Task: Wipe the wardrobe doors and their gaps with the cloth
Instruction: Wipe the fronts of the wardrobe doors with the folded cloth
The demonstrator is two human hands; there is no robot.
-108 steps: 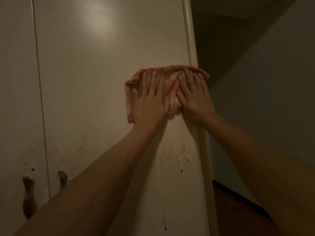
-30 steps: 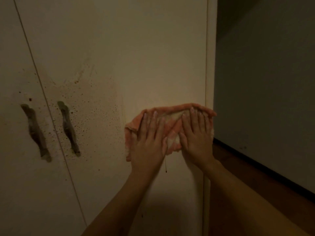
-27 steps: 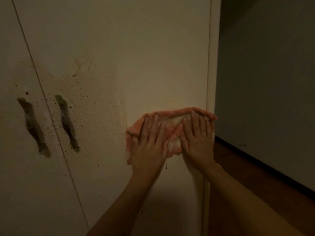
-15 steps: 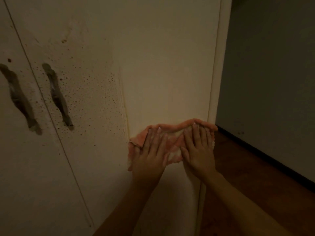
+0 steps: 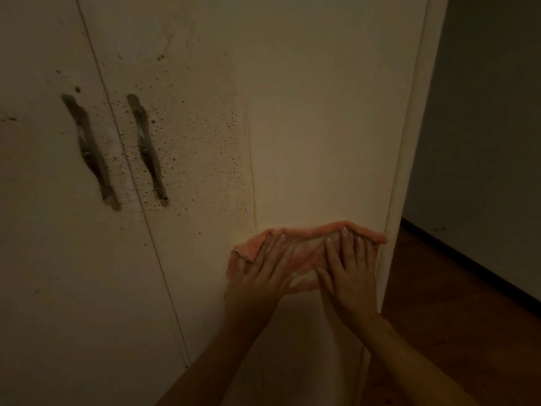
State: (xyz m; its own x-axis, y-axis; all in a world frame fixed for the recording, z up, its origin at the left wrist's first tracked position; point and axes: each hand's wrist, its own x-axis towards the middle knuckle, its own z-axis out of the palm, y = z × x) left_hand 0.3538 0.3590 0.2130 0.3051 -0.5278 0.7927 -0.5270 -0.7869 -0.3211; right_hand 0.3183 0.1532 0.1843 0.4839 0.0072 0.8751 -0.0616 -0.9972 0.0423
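- We find both hands flat with fingers straight, clasping nothing: left hand (image 5: 263, 276) and right hand (image 5: 348, 273) press the cloth (image 5: 307, 256) against the wardrobe door (image 5: 307, 112).
- The cloth is salmon-pink, folded and paler at its centre. It may be damp, but the light is dim. It sits low on the door, its right end at the door's edge.
- Dark specks (image 5: 205, 148) lie leftward, near the handle (image 5: 147, 150) and the gap (image 5: 159, 265).

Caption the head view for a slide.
Left hand and right hand press a pink cloth on the wardrobe door, right of the speckled grime.
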